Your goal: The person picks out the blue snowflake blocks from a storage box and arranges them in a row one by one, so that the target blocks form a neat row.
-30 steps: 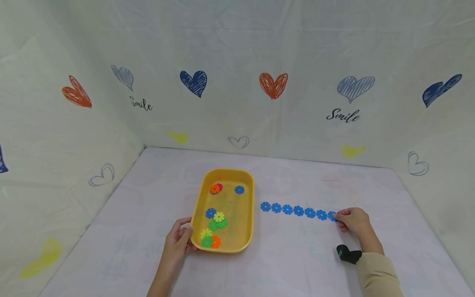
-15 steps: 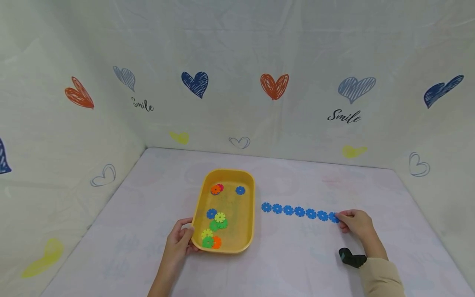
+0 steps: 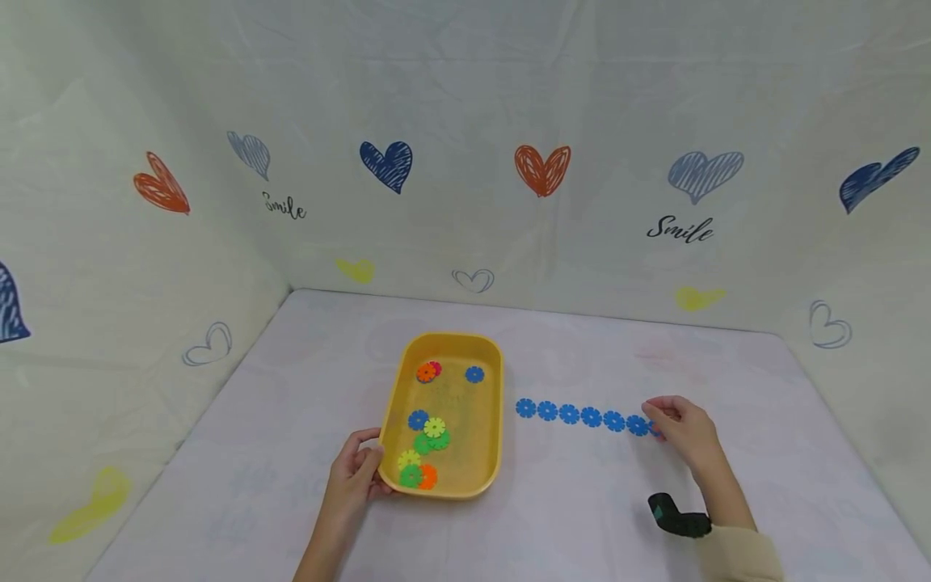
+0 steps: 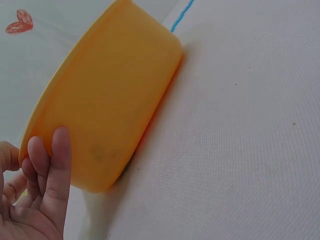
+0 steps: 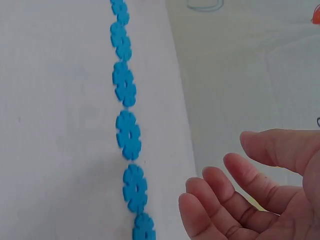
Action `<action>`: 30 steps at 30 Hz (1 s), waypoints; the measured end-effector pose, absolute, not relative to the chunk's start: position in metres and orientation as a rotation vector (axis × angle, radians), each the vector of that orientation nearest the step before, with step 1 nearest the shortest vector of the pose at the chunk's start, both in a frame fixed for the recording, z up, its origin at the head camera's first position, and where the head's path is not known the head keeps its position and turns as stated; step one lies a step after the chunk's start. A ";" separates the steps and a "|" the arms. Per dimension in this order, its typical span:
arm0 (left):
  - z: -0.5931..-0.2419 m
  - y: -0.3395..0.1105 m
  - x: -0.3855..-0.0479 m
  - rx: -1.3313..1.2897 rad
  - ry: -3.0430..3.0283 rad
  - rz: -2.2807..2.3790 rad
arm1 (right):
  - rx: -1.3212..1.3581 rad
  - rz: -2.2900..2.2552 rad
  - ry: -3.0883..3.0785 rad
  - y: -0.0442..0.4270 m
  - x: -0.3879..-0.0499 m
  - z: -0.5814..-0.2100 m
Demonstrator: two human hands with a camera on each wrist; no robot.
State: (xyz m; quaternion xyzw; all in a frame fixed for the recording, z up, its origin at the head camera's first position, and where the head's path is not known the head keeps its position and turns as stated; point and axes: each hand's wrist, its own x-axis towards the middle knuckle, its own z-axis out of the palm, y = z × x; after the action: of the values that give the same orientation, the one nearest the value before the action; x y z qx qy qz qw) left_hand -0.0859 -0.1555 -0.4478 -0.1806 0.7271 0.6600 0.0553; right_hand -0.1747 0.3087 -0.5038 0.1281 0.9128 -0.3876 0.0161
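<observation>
Blue flower discs lie in a row on the bench, right of a yellow tray, in the head view; the right hand partly covers the rightmost one. The left hand grips the tray's near left corner. From the left wrist, the tray's side hides what lies inside; the row is only a cut-off blue strip. From the right wrist, the right hand's thumb and fingers stand apart, holding nothing; the row runs out of view.
</observation>
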 end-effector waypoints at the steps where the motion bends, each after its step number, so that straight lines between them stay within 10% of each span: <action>1: -0.448 -0.156 -0.086 -0.547 2.207 2.006 | 0.384 -1.210 2.851 0.307 -0.176 -0.508; 15: -0.449 -0.156 -0.084 -0.514 2.202 2.034 | 0.199 -1.387 2.815 0.226 -0.170 -0.513; 30: -0.450 -0.156 -0.085 -0.542 2.208 2.020 | -0.054 -1.625 2.553 0.099 -0.122 -0.398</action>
State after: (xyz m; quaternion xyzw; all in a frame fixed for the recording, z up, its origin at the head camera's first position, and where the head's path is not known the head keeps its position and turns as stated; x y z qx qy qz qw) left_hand -0.0853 -0.1555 -0.4500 -0.1781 0.7251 0.6633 0.0503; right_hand -0.1224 0.0992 -0.3977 -0.0179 0.8421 -0.5360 0.0573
